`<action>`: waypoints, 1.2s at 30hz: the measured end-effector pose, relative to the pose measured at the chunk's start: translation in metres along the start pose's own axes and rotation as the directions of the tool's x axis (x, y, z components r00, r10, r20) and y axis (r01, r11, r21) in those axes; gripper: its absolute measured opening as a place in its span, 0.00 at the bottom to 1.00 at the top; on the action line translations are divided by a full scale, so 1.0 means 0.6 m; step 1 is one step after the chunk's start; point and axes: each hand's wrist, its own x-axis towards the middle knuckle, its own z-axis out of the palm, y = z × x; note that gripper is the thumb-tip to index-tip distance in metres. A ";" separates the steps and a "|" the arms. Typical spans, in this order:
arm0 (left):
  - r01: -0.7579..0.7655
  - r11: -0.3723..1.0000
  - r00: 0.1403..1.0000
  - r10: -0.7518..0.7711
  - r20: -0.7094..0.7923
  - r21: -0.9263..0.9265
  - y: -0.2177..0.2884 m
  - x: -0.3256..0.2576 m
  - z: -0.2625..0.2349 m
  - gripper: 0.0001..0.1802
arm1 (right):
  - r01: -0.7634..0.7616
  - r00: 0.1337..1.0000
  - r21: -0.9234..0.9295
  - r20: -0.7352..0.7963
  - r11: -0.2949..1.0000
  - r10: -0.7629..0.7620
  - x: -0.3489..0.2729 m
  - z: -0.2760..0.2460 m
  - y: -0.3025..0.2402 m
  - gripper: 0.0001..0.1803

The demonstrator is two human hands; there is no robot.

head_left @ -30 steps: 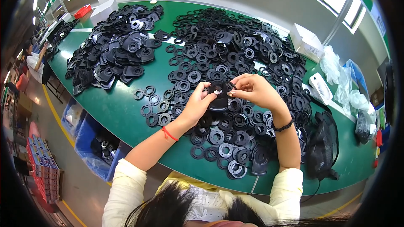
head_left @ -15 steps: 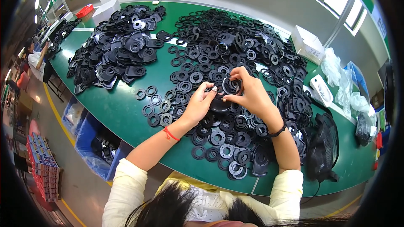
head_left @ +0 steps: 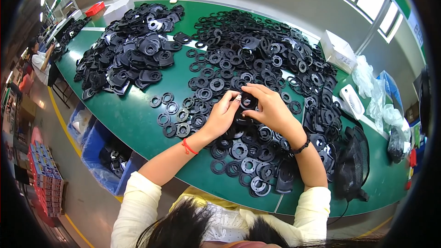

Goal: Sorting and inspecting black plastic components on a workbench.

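Steadying the black round-holed part [head_left: 248, 103] above the scattered black rings [head_left: 264, 46], I have the left hand [head_left: 223, 114] gripping its left side, likely to brace it, while the right hand [head_left: 273, 110] curls around the opposite side. Plates [head_left: 128, 54] lie heaped apart on the green tabletop [head_left: 138, 119], perhaps to keep the kinds unmixed.

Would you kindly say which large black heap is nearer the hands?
The right heap: the left hand and right hand are over it, while the left heap lies apart.
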 end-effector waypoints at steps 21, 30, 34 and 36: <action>-0.196 0.956 0.980 0.200 0.004 0.217 -0.016 0.010 -0.011 0.12 | -0.067 0.997 0.134 0.056 0.989 0.060 0.008 -0.002 -0.012 0.24; -0.272 0.917 0.962 0.261 0.075 0.292 -0.008 0.005 -0.007 0.13 | -0.310 0.950 0.250 0.105 0.917 0.293 0.015 -0.013 -0.009 0.09; -0.256 0.935 0.967 0.250 0.055 0.246 -0.009 0.008 -0.012 0.10 | -0.394 0.919 0.383 0.182 0.835 0.350 0.016 -0.011 -0.003 0.09; -0.245 0.935 0.969 0.239 0.058 0.256 -0.005 0.007 -0.012 0.10 | -0.325 0.945 0.318 0.127 0.890 0.300 0.013 -0.002 0.008 0.09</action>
